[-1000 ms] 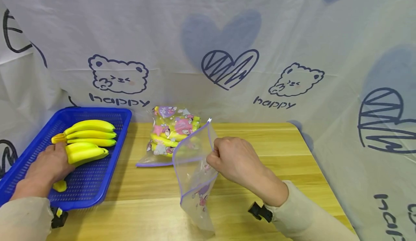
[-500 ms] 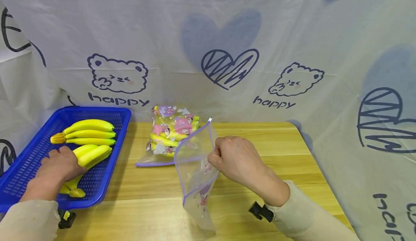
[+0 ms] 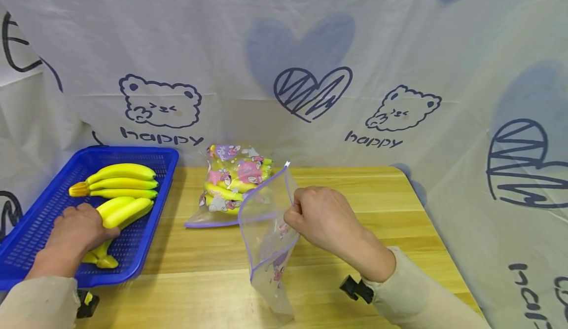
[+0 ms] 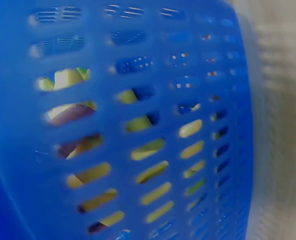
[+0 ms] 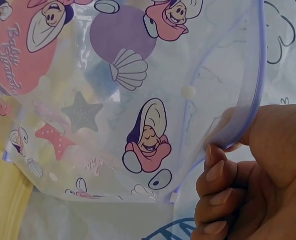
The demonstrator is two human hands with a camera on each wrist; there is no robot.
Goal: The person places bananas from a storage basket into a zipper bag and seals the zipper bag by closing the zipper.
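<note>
Inside the blue basket point(image 3: 153, 230), my left hand point(image 3: 75, 233) grips a bunch of yellow bananas point(image 3: 128, 213) from above, the thumb on its near side. Lower banana pieces with a stem end point(image 3: 106, 261) show below that hand. Another bunch of bananas point(image 3: 126, 183) lies behind it. My right hand point(image 3: 324, 215) pinches the rim of a clear zip bag point(image 3: 268, 240), whose mouth gapes toward the left. In the right wrist view, thumb and forefinger hold the purple zip edge point(image 5: 260, 65) of this cartoon-printed bag. The basket wall point(image 4: 17, 150) mostly hides the left hand in the left wrist view.
A printed zip bag with bananas inside point(image 3: 239, 176) lies at the back of the wooden table point(image 3: 368, 186), its purple zip toward me. A white cloth point(image 3: 239, 117) with drawings hangs right behind the table. The basket stands at the left edge.
My left hand has shifted right, turning its bunch so the tips sit nearer the basket's right wall and the lower stem end shows more. The right hand and bag are nearly unmoved.
</note>
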